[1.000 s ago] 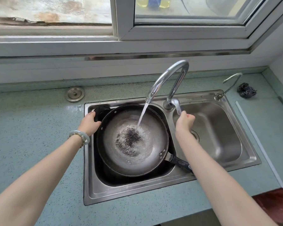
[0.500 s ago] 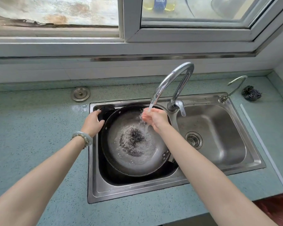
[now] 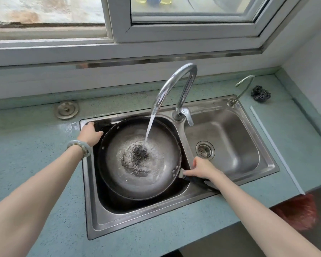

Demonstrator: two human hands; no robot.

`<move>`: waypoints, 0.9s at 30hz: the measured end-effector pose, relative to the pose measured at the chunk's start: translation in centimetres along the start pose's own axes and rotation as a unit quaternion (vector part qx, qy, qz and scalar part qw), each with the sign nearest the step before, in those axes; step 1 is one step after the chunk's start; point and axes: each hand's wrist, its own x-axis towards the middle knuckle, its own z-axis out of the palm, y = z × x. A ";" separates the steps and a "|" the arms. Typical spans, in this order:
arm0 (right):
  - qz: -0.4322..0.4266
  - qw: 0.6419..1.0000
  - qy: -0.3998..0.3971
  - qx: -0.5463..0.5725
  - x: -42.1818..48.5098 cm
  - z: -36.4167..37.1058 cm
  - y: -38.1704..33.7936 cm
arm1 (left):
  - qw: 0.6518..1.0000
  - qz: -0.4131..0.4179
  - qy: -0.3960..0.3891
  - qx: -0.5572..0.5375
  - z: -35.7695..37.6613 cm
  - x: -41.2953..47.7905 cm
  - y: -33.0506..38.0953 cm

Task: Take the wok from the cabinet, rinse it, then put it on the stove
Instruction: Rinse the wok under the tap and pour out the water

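Wok (image 3: 141, 164) is gripped at opposite sides by left hand (image 3: 90, 133) and right hand (image 3: 202, 168); slow, level swirling is advised.

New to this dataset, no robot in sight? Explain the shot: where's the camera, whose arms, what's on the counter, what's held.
There is no robot here. A person works with bare hands, and one wide-angle camera worn on their head looks down at them, so the arms come in from the bottom edge. Every picture is that same view.

The left hand grips the small side handle of the wok. The right hand grips its long handle. The wok sits in the left basin of a double sink, and the faucet runs water into it.

On the counter a scourer lies beside a thin second tap at the far right, and a round metal cap sits at the far left.
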 end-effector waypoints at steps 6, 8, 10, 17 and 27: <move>-0.013 0.998 -0.004 -0.054 -0.5 2.5 1.1 | 0.999 -0.013 0.019 0.029 0.6 0.8 -0.2; -0.019 0.998 0.002 -0.065 -0.4 2.7 1.0 | 0.999 -0.011 0.029 0.028 0.8 0.6 -0.4; -0.022 0.997 0.009 -0.072 -0.5 2.8 0.9 | 0.999 -0.006 0.038 0.021 0.9 0.7 -0.6; -0.024 0.996 0.027 -0.087 -0.7 3.4 1.1 | 0.999 -0.021 0.028 0.011 0.8 1.1 -1.3; -0.017 0.991 0.073 -0.115 -2.8 -1.5 2.2 | 0.995 -0.023 -0.008 -0.099 0.7 1.1 -1.8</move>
